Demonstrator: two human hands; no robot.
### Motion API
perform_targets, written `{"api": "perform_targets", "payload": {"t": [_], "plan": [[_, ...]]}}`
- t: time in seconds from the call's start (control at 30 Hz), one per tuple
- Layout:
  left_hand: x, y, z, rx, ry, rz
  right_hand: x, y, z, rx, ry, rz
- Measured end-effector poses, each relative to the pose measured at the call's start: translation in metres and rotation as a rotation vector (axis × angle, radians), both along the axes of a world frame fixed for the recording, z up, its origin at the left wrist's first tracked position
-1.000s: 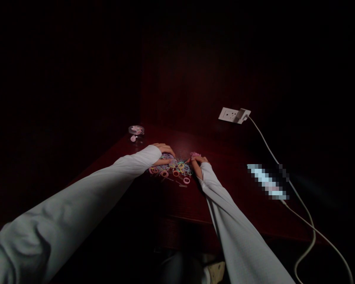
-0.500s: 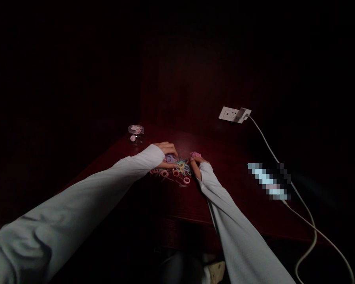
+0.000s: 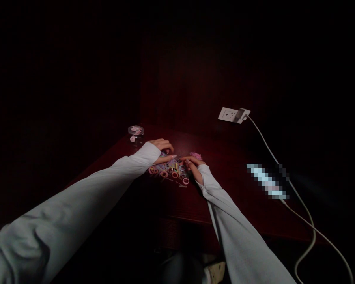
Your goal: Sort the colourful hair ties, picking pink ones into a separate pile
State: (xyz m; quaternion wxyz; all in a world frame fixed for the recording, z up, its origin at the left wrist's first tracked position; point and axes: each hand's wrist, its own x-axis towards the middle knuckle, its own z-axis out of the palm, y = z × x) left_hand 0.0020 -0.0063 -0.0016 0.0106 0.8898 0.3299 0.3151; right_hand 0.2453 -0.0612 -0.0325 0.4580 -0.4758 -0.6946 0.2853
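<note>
A heap of small colourful hair ties (image 3: 174, 165) lies on the dark red table, with thin pins or clips mixed in. Over its far left side arches my left hand (image 3: 163, 147), thumb apart from the fingers and nothing visibly held. From the right, my right hand (image 3: 195, 165) reaches into the heap, its fingers stretched out and touching the pieces. Just behind the right hand is a bunched pink item (image 3: 196, 156), too small to make out. Along the near edge of the heap are loose rings, among them a pink hair tie (image 3: 185, 181).
A clear round jar (image 3: 135, 136) with a pink-patterned lid stands at the table's (image 3: 171, 205) far left. On the wall is a socket (image 3: 231, 114) with a charger, its white cable (image 3: 309, 215) looping down at right. A blurred-out lit device (image 3: 268, 181) lies on the right.
My left hand has shifted slightly left. The fingers of my right hand now stretch further left, away from the pink item, and the heap's pieces have moved left with them.
</note>
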Motion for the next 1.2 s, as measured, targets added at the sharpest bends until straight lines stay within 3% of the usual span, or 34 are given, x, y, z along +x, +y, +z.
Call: {"api": "perform_targets", "payload": {"t": [0.13,0.4,0.53,0.7,0.83,1.0,1.2], "plan": [[0.000,-0.004,0.002,-0.025,0.176,-0.033,0.004,0.007,-0.003,-0.048,0.146,0.115],[-0.002,0.006,-0.007,-0.109,0.232,-0.099,0.007,0.017,-0.013,-0.012,0.165,0.109],[-0.001,0.012,-0.012,-0.143,0.220,-0.100,0.010,0.021,-0.012,0.179,0.009,0.053],[0.002,0.021,-0.019,-0.195,0.140,-0.116,0.016,0.021,-0.008,0.339,-0.177,-0.003],[0.006,0.027,-0.025,-0.274,-0.006,-0.044,0.015,0.016,-0.009,0.335,-0.291,0.022],[0.007,0.025,-0.020,-0.355,-0.146,0.014,0.013,0.016,-0.016,0.260,-0.439,0.074],[0.006,0.028,-0.021,-0.335,-0.183,0.061,0.013,0.030,-0.027,0.242,-0.420,0.057]]}}
